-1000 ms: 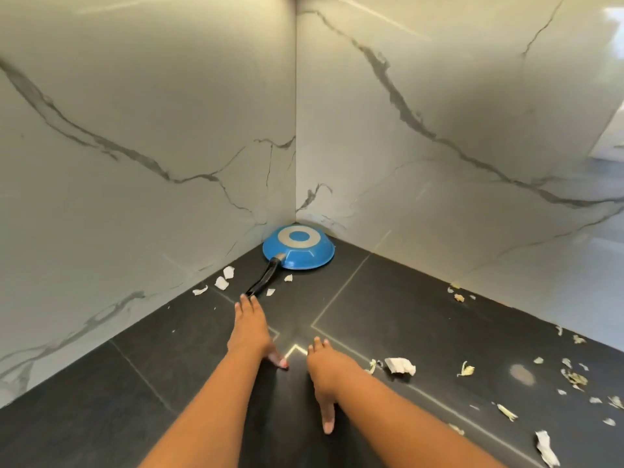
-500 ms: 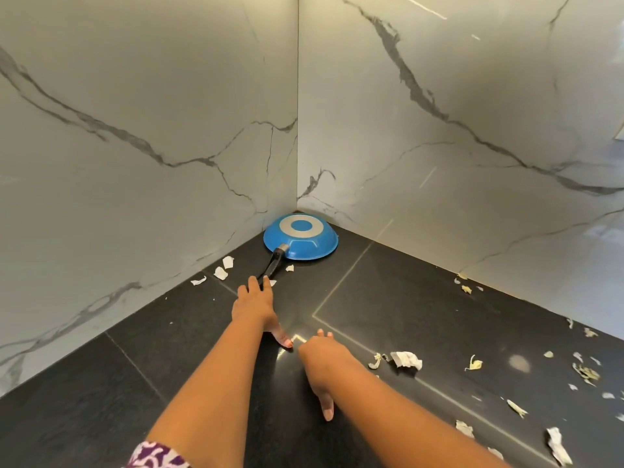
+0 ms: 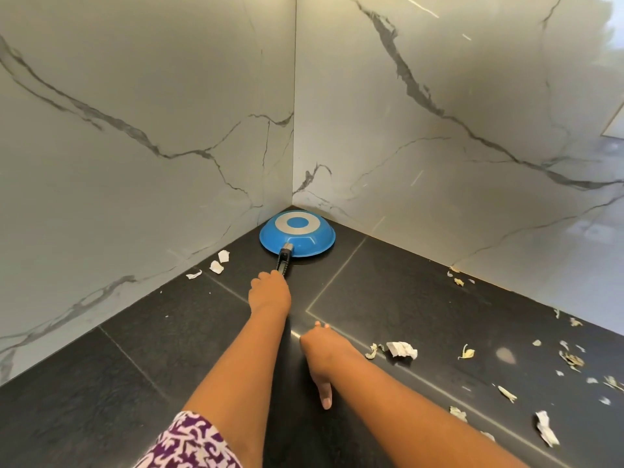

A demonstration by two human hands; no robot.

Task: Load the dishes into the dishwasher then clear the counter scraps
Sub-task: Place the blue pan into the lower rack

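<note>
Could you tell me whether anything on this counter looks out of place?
Yes: the blue pan lies upside down in the wall corner, and torn scraps litter the dark counter, mostly to the right. The left hand is on the pan's handle.

No text, label, brand or number could be read anywhere; the upturned blue pan in the far corner apparently bore only a plain grey ring.

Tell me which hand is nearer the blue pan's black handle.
Left. The left hand is at the near end of the black handle of the upturned blue pan, fingers curled over it. The right hand rests on the dark counter, well short of it.
</note>
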